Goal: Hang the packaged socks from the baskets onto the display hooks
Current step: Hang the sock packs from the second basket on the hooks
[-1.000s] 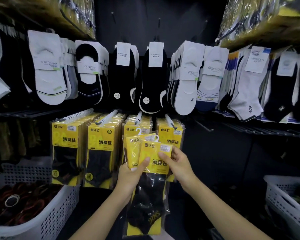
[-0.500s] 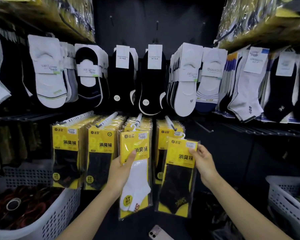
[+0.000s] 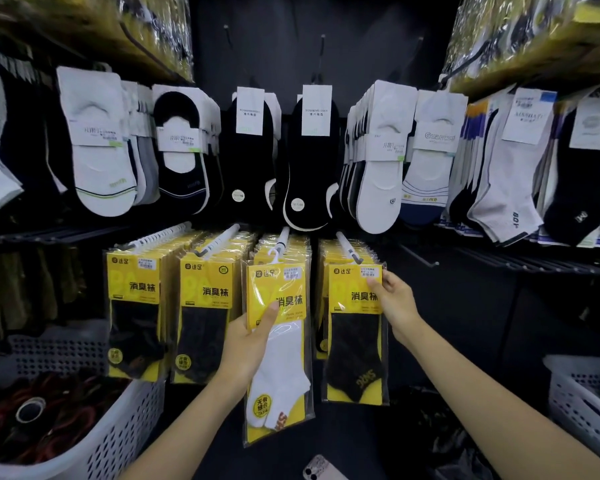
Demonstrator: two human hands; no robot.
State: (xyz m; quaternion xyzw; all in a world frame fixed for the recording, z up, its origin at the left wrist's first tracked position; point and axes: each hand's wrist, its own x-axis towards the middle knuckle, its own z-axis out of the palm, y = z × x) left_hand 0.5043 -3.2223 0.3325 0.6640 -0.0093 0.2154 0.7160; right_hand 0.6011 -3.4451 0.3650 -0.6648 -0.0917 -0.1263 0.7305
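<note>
Head view was taken low before a sock display, with two packs being hung at once. A white-sock pack [image 3: 278, 344] was pinched by the left hand [image 3: 248, 344], thumb on the yellow card, its white hanger [image 3: 275, 255] lifted to the tip of the third hook [image 3: 283, 237] from the left; whether the hanger was already over the rod could not be told. A black-sock pack [image 3: 355, 332] was gripped at its upper right corner by the right hand [image 3: 394, 303], fingers closed on the card edge, at the front of the fourth hook [image 3: 347, 249], to the right. That pack appeared to be on or nearly on its rod. The step in hand was judged to be the threading of both hangers. Next, each hanger loop would need to be slid back along its rod, then released, with the packs kept square so that the film was not snagged. Four hooks of yellow packs were counted in the near row, two packs in the hands, and two white baskets: one at near left [image 3: 118, 441] with dark goods in it, one at near right [image 3: 582, 400]. A phone [image 3: 321, 471] was seen lying at the bottom edge.
</note>
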